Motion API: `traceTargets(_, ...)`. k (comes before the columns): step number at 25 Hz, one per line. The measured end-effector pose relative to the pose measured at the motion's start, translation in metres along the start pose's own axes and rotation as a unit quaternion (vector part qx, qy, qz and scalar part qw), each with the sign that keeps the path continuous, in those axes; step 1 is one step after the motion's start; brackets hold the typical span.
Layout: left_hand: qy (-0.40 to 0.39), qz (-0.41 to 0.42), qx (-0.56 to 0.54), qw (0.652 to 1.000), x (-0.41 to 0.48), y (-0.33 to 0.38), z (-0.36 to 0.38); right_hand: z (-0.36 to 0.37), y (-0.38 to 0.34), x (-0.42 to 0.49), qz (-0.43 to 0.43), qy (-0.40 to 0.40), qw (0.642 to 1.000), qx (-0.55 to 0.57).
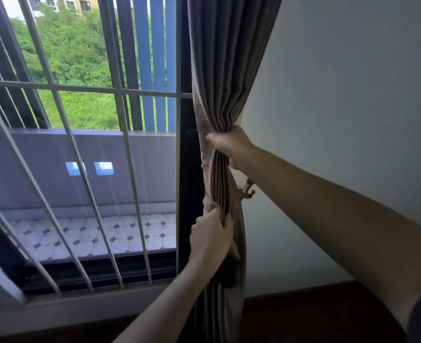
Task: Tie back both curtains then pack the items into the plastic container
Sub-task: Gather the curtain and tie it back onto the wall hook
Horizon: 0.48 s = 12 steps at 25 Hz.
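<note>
Curtain [219, 95], gathered at the right edge of the window [184, 157]: my right hand [231, 147] grips the bunch above the wall hook [247, 190], and my left hand [209, 233] grips it below. I judge the tie-back under way, not secured. The other curtain and the container are out of view; packing is not begun.
</note>
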<state>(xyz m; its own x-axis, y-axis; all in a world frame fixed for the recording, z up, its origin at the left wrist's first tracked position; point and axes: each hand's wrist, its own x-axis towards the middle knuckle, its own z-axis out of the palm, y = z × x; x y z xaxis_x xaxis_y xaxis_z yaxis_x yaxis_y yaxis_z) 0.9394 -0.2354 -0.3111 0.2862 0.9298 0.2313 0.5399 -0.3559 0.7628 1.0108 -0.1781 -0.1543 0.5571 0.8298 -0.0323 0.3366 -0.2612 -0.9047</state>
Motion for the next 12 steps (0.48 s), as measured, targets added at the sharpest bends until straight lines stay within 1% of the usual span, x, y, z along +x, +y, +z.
traceTargets(3, 0.012, -0.05, -0.082, 0.995, -0.003, 0.006, 0.0, 0.002, 0.0, 0.003, 0.022, 0.002, 1.0, 0.019)
traceTargets(5, 0.018, -0.063, -0.146, 0.987, -0.004, 0.002, 0.002, 0.001, 0.001, 0.005, 0.024, 0.005, 0.999, 0.029)
traceTargets(6, 0.011, -0.053, -0.146, 0.988, -0.005, 0.002, 0.003, 0.0, 0.001, 0.005, 0.024, 0.006, 0.999, 0.031)
traceTargets(10, 0.018, 0.029, -0.052, 0.998, -0.003, -0.001, 0.013, -0.002, 0.005, 0.004, 0.029, 0.002, 0.999, 0.041)
traceTargets(11, 0.003, 0.033, -0.047, 0.998, 0.0, -0.003, 0.011, -0.002, 0.006, 0.004, 0.033, 0.002, 0.998, 0.048)
traceTargets(12, -0.023, 0.028, -0.069, 0.997, 0.003, -0.006, 0.01, -0.003, 0.008, 0.005, 0.037, 0.001, 0.998, 0.057)
